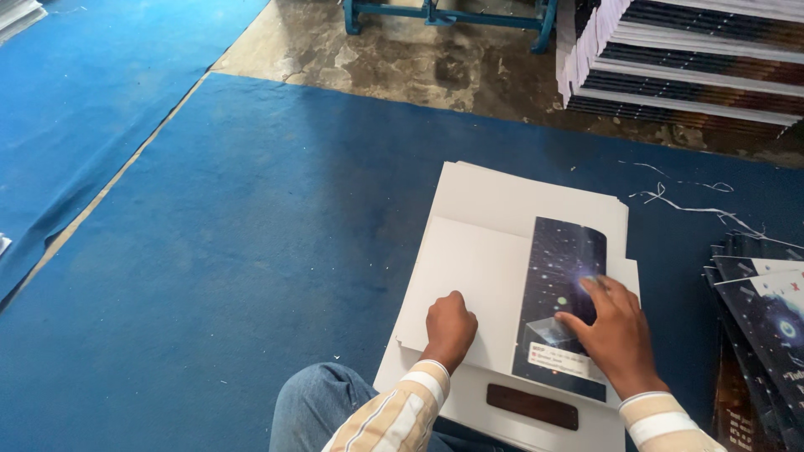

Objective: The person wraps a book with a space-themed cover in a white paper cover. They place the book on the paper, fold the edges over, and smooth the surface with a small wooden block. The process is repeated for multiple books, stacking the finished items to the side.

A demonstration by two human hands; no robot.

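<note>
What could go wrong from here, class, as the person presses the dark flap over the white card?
1. The right hand pushes on the dark printed flap while the left hand, a fist, pins the white card; uneven pressure might skew the crease.
2. The card lies on a loose stack of white sheets, which may slide.
3. The brown block lies near the knee and could be knocked.

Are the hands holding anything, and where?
Nothing is gripped. The left hand presses as a fist on the white sheet; the right hand flattens its folded dark flap.

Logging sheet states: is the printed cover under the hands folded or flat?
Folded: the cover shows its dark flap turned over the white side, right hand pressing it.
</note>
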